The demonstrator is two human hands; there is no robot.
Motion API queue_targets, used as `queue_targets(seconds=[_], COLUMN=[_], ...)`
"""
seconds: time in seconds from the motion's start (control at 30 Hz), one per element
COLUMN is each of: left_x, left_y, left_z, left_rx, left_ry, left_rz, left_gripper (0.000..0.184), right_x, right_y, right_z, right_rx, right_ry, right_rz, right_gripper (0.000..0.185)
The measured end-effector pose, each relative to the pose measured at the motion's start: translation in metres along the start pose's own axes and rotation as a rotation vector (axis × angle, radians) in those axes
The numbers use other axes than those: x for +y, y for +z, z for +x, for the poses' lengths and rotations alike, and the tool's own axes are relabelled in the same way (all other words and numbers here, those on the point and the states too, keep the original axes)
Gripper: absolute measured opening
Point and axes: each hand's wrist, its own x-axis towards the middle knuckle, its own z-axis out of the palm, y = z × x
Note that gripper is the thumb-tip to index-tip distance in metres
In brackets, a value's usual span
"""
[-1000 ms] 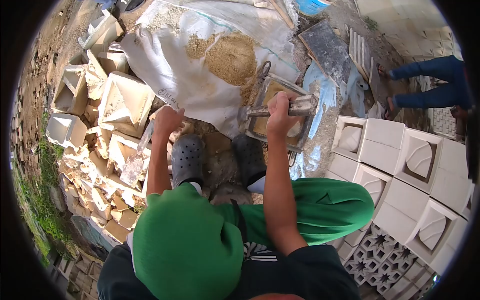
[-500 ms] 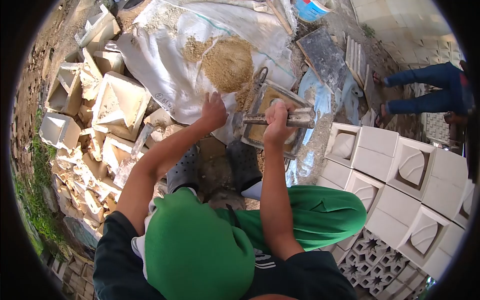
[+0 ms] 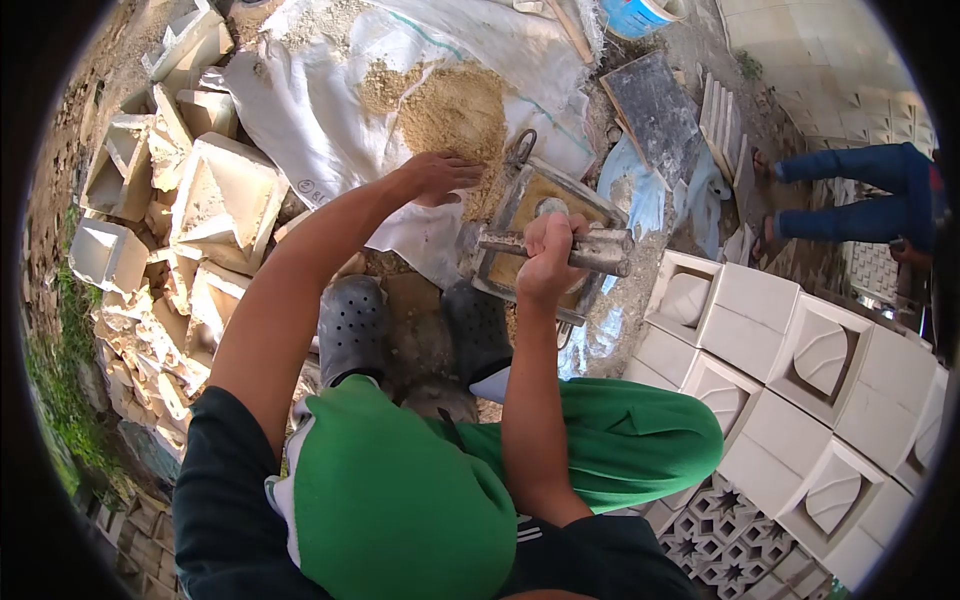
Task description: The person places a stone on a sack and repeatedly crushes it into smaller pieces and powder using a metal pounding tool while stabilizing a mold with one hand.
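My left hand (image 3: 440,179) reaches over the near edge of a sand pile (image 3: 455,110), its fingers stretched out and holding nothing. My right hand (image 3: 549,258) is wrapped round a thick, grey bar-shaped tool (image 3: 607,252), which lies across above a metal mould (image 3: 500,279). Light-brown sand (image 3: 548,190) fills the part of the mould that shows. A metal loop handle (image 3: 521,149) sticks out at its far end. The sand pile rests on a white woven sack (image 3: 300,130). How the tool meets the mould is partly hidden by my right hand.
Broken cast blocks (image 3: 230,200) are heaped on the left. Pale patterned blocks (image 3: 755,310) stand in rows on the right. A dusty dark board (image 3: 655,115) lies beyond the mould, near a blue-and-white bucket (image 3: 640,15). Another person's legs (image 3: 840,190) are at the right.
My left hand has moved right and forward to the sand's near edge, its fingers straightening out. My right hand keeps its grip on the bar-shaped tool, which has barely shifted.
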Motion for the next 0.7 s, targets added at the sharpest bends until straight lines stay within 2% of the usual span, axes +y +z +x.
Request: queue_targets(seconds=[0.03,0.13,0.17,0.23,0.27,0.4,0.5,0.57,0.7], left_x=[-0.001,0.008,0.015,0.03,0.037,0.031,0.001,-0.01,-0.027], left_y=[0.001,-0.001,0.004,0.017,0.02,0.027,0.005,-0.031,-0.064], left_z=[-0.002,-0.022,-0.031,-0.051,-0.057,-0.048,-0.02,-0.005,-0.001], left_rx=[0.0,0.223,0.217,0.286,0.295,0.278,0.27,0.008,0.088], left_ry=[0.003,-0.027,-0.022,-0.28,-0.332,-0.382,-0.38,-0.472,-0.428], left_rz=[0.001,0.036,0.037,0.027,0.038,0.038,0.016,-0.228,-0.15], left_gripper=[0.05,0.054,0.054,0.06,0.064,0.066,0.061,0.047,0.038], right_x=[-0.001,0.003,0.003,0.003,0.003,0.004,0.005,0.004,0.002], right_y=[0.002,0.001,0.001,0.001,0.001,0.003,0.003,0.003,0.007], right_z=[0.002,0.004,0.005,0.006,0.006,0.007,0.011,0.013,0.015], right_rx=[0.005,-0.011,-0.003,-0.002,-0.001,0.038,0.045,0.028,0.072], right_ry=[-0.004,-0.036,-0.035,0.0,0.002,0.0,0.003,0.002,0.038], right_rz=[0.009,0.005,0.008,0.016,0.018,-0.011,-0.005,0.001,-0.005], right_gripper=[0.024,0.023,0.023,0.022,0.022,0.021,0.021,0.021,0.022])
